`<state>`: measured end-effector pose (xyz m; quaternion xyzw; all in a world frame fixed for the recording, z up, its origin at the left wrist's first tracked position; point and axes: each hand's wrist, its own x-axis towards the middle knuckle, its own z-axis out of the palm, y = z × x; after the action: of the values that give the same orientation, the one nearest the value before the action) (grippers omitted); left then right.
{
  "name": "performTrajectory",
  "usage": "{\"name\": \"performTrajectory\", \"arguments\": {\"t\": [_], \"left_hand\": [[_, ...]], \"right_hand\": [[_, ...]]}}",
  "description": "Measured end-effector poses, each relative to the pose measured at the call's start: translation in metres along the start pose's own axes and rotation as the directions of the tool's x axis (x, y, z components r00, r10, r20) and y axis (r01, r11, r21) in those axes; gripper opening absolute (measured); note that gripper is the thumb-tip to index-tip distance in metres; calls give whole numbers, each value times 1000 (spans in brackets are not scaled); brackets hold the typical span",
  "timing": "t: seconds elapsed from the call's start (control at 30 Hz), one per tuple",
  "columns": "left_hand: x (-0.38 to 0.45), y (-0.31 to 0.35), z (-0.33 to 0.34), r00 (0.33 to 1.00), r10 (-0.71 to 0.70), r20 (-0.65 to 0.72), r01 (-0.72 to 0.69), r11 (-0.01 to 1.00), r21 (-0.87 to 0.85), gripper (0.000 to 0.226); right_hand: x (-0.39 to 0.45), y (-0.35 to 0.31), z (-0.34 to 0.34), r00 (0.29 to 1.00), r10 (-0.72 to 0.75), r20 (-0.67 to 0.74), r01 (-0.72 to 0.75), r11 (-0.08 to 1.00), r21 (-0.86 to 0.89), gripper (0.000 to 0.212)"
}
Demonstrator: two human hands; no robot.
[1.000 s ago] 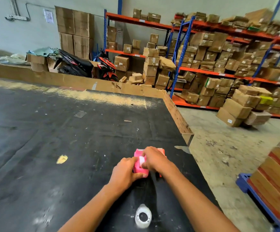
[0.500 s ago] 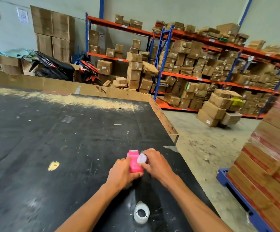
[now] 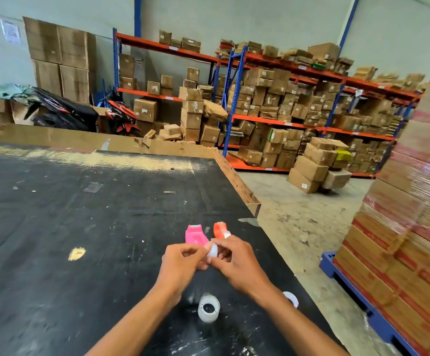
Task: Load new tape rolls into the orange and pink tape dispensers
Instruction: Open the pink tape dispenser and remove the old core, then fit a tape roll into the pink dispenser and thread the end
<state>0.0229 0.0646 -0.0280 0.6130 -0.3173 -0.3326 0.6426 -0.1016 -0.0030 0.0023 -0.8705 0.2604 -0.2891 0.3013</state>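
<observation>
A pink tape dispenser (image 3: 195,235) and an orange tape dispenser (image 3: 220,230) lie side by side on the black tabletop (image 3: 80,227), just beyond my hands. My left hand (image 3: 183,263) and my right hand (image 3: 234,260) meet over a small whitish round piece (image 3: 212,250), pinching it between the fingertips above the table. A clear tape roll (image 3: 208,308) lies flat between my forearms. Another roll (image 3: 291,298) shows partly behind my right forearm.
The table's right edge (image 3: 237,176) runs diagonally close to my right arm, with concrete floor beyond. A wrapped pallet of boxes (image 3: 401,227) on a blue base stands at the right. Shelving with cartons fills the background. A yellow scrap (image 3: 76,253) lies to the left.
My hands have let go of the pink dispenser, which now lies on the table. They have drawn back toward me holding the small whitish piece. The orange dispenser has come into view.
</observation>
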Motion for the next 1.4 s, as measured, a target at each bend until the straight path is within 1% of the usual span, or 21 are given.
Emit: {"name": "performTrajectory", "arguments": {"t": [0.07,0.17,0.23,0.33,0.43,0.63,0.73,0.8,0.83,0.87,0.9,0.97,1.03,1.1,1.27,1.33,1.4], "left_hand": [[-4,2,0,1000,2,24,-1,999,-52,16],[-11,3,1,999,-6,46,10,996,-85,19],[-17,3,4,998,-21,55,28,993,-118,19],[-22,0,12,996,-42,77,54,985,-165,19],[-26,-2,19,993,-52,108,71,981,-178,19],[-29,-3,27,981,-75,179,113,970,-215,18],[-28,2,27,974,-81,211,135,958,-254,17],[-27,6,24,974,-89,210,153,937,-313,15],[-27,6,20,976,-93,197,155,932,-326,15],[-27,6,15,979,-98,181,153,933,-325,15],[-27,4,10,980,-101,170,151,936,-317,15],[-30,0,-1,981,-111,162,156,940,-303,18],[-32,-3,-10,981,-124,149,165,939,-301,17],[-35,-5,-18,983,-131,132,167,933,-320,14],[-43,-5,-37,986,-127,107,157,923,-351,11],[-47,-6,-43,989,-115,96,141,929,-343,12],[-50,-6,-47,991,-107,80,128,936,-329,12]], "right_hand": [[-4,-1,2,999,-16,-37,15,1000,-18,27],[-13,-2,1,998,-14,-62,11,998,-56,20],[-18,-2,-2,998,2,-62,-6,998,-56,21],[-25,0,-9,997,41,-64,-42,999,-8,29],[-32,3,-15,994,90,-69,-87,995,45,31],[-42,5,-24,988,130,-84,-111,974,200,40],[-41,3,-29,984,140,-108,-114,969,218,39],[-40,4,-35,976,146,-159,-115,976,187,31],[-40,7,-39,971,156,-183,-128,980,154,28],[-40,10,-44,969,168,-178,-153,984,95,28],[-42,14,-47,975,184,-128,-184,983,7,27],[-48,24,-46,971,232,64,-214,954,-211,26],[-56,31,-39,931,287,227,-187,906,-380,30],[-61,33,-32,903,317,290,-145,860,-489,31],[-57,28,-28,873,330,360,-92,836,-541,33],[-50,23,-31,879,330,344,-101,833,-544,32],[-42,15,-28,901,312,302,-129,857,-499,32]]}}
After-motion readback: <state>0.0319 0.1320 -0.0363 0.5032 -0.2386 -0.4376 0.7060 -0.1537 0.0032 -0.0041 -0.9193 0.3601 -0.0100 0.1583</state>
